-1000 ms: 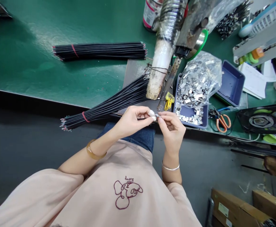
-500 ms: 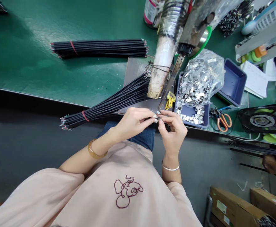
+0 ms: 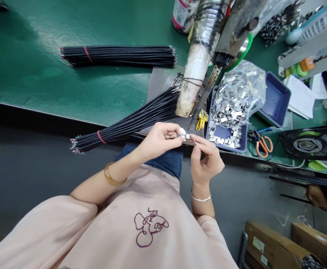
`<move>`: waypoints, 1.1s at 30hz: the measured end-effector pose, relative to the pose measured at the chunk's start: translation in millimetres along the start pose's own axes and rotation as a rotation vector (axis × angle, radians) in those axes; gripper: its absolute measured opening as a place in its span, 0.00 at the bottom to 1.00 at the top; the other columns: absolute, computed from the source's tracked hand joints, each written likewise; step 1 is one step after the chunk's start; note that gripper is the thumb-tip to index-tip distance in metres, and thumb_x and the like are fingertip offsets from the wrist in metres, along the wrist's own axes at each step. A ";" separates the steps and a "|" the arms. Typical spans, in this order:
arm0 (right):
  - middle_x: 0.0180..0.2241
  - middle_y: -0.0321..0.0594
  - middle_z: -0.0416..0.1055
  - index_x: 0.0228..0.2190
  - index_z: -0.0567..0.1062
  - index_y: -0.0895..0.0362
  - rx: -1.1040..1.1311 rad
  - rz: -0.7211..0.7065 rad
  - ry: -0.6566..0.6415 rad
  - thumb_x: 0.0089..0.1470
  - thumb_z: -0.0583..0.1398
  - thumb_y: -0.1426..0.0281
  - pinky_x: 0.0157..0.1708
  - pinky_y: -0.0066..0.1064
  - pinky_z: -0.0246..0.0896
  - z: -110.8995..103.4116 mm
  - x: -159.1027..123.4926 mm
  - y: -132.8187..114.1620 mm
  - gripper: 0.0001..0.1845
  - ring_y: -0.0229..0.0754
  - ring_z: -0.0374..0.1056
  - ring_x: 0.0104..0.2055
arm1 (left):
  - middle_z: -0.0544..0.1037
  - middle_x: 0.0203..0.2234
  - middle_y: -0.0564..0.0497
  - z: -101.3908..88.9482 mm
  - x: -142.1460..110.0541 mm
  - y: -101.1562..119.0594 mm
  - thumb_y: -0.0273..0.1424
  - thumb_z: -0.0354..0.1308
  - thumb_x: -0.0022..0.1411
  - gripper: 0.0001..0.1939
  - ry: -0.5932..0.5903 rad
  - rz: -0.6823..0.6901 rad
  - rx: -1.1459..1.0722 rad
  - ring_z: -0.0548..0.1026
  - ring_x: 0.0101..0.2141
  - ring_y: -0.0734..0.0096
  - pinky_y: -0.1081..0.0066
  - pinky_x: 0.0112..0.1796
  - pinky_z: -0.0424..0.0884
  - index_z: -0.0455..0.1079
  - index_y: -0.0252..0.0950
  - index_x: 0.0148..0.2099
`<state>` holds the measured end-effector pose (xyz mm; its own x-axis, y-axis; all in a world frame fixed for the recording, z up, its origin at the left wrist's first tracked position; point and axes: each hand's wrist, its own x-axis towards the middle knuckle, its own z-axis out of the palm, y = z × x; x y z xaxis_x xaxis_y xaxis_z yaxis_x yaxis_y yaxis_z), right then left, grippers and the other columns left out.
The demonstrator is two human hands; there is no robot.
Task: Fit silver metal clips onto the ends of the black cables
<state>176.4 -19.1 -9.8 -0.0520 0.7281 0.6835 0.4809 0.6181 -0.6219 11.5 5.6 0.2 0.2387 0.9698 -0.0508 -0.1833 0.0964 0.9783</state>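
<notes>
The small pale piece (image 3: pixel 188 136) is at the centre of the frame, in front of the near edge of the green bench (image 3: pixel 110 93). The thumb and forefinger of the left hand (image 3: pixel 159 144) are clamped on its left end. The thumb and forefinger of the right hand (image 3: pixel 210 160) are close together beside its right end; whether they meet, or grip anything, cannot be told at this size. Principal hazard, as judged: the piece has little surface to grip, so an uneven pinch or a sideways push from the right fingertips could twist it free, and it could drop past the bench edge to the floor. Second hazard: the stained end of the pale tube (image 3: pixel 190 82) is just above the hands in the frame; a quick lift could bring the knuckles against it. Third hazard: the black wire bundle (image 3: pixel 130 119) reaches past the bench edge at centre left, its red band (image 3: pixel 101 136) near the outer end; a leftward sweep of the left forearm could catch it and drag it out of line. Fourth hazard: the blue tray (image 3: pixel 243 145), right of centre, holds loose metal pieces (image 3: pixel 227 141); a knock from the right hand could scatter them.
</notes>
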 end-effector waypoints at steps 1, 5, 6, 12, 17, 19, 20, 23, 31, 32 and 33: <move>0.40 0.37 0.82 0.39 0.75 0.52 0.011 0.023 0.009 0.60 0.61 0.77 0.40 0.35 0.79 0.4 -0.4 1.3 0.08 0.41 0.80 0.41 | 0.56 0.16 0.60 0.1 0.4 0.0 0.28 0.61 0.55 0.07 0.008 -0.003 -0.006 0.51 0.20 0.83 0.76 0.22 0.47 0.70 0.31 0.28; 0.39 0.38 0.81 0.37 0.74 0.53 0.064 0.175 0.055 0.58 0.63 0.76 0.39 0.36 0.80 0.2 0.7 7.2 0.06 0.41 0.80 0.40 | 0.60 0.18 0.57 -0.9 0.4 0.3 0.31 0.61 0.56 0.08 0.034 -0.030 -0.001 0.56 0.21 0.81 0.76 0.24 0.51 0.73 0.30 0.29; 0.40 0.38 0.81 0.36 0.73 0.53 0.056 0.177 0.035 0.58 0.63 0.75 0.40 0.36 0.80 -0.5 1.5 8.0 0.06 0.41 0.80 0.41 | 0.62 0.18 0.56 -1.4 0.5 0.4 0.32 0.62 0.56 0.09 0.036 -0.032 0.007 0.58 0.22 0.81 0.76 0.24 0.53 0.73 0.30 0.29; 0.41 0.38 0.81 0.35 0.74 0.53 -0.014 0.014 -0.078 0.56 0.64 0.77 0.41 0.36 0.79 -4.2 6.0 9.3 0.07 0.40 0.80 0.42 | 0.69 0.20 0.53 -1.6 2.3 1.1 0.32 0.63 0.54 0.10 0.061 -0.033 0.006 0.64 0.24 0.78 0.75 0.25 0.58 0.73 0.31 0.26; 0.42 0.38 0.82 0.36 0.73 0.52 -0.056 -0.056 -0.085 0.56 0.64 0.78 0.40 0.35 0.80 -2.0 6.2 12.3 0.09 0.41 0.80 0.42 | 0.69 0.18 0.54 1.2 4.6 1.7 0.30 0.63 0.52 0.08 0.088 -0.052 -0.023 0.63 0.22 0.80 0.77 0.24 0.58 0.76 0.30 0.27; 0.43 0.39 0.82 0.37 0.73 0.52 -0.102 -0.077 -0.069 0.56 0.63 0.78 0.40 0.35 0.80 0.2 5.9 12.3 0.09 0.41 0.80 0.42 | 0.71 0.18 0.54 2.6 5.4 1.7 0.29 0.63 0.51 0.07 0.103 -0.050 -0.041 0.64 0.21 0.80 0.77 0.25 0.60 0.77 0.30 0.27; 0.44 0.39 0.82 0.37 0.73 0.53 -0.138 -0.089 -0.056 0.57 0.63 0.78 0.40 0.34 0.80 1.5 5.9 11.6 0.09 0.40 0.81 0.42 | 0.72 0.19 0.54 3.5 5.8 1.5 0.29 0.63 0.50 0.06 0.111 -0.048 -0.048 0.65 0.22 0.80 0.77 0.25 0.61 0.77 0.30 0.27; 0.44 0.40 0.82 0.36 0.73 0.54 -0.261 -0.123 -0.027 0.56 0.63 0.80 0.38 0.28 0.78 5.3 6.4 8.1 0.10 0.39 0.81 0.42 | 0.75 0.22 0.53 6.3 6.8 0.1 0.27 0.62 0.50 0.04 0.149 -0.034 -0.037 0.69 0.24 0.78 0.78 0.27 0.65 0.76 0.30 0.27; 0.45 0.41 0.83 0.36 0.73 0.54 -0.276 -0.078 -0.045 0.58 0.63 0.77 0.34 0.25 0.76 8.7 9.6 7.7 0.07 0.39 0.81 0.41 | 0.64 0.18 0.57 11.0 8.8 -8.4 0.28 0.61 0.53 0.05 0.236 0.023 0.079 0.60 0.20 0.82 0.78 0.24 0.60 0.73 0.31 0.28; 0.45 0.41 0.82 0.37 0.73 0.54 -0.267 -0.074 -0.052 0.58 0.63 0.77 0.35 0.26 0.77 8.6 10.3 8.3 0.06 0.39 0.81 0.41 | 0.63 0.18 0.57 11.1 8.9 -9.0 0.28 0.61 0.53 0.05 0.238 0.034 0.091 0.58 0.20 0.82 0.78 0.23 0.58 0.72 0.32 0.28; 0.45 0.41 0.82 0.36 0.73 0.54 -0.261 -0.073 -0.057 0.58 0.63 0.76 0.37 0.27 0.77 8.7 11.0 8.7 0.06 0.39 0.81 0.42 | 0.61 0.18 0.57 11.2 8.9 -9.1 0.28 0.61 0.54 0.05 0.236 0.045 0.102 0.57 0.20 0.82 0.78 0.22 0.56 0.72 0.32 0.28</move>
<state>172.4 -3.1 -10.9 -0.1402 0.7046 0.6957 0.6827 0.5777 -0.4474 26.0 10.8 -6.9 0.0008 0.9992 -0.0404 -0.0887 0.0403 0.9952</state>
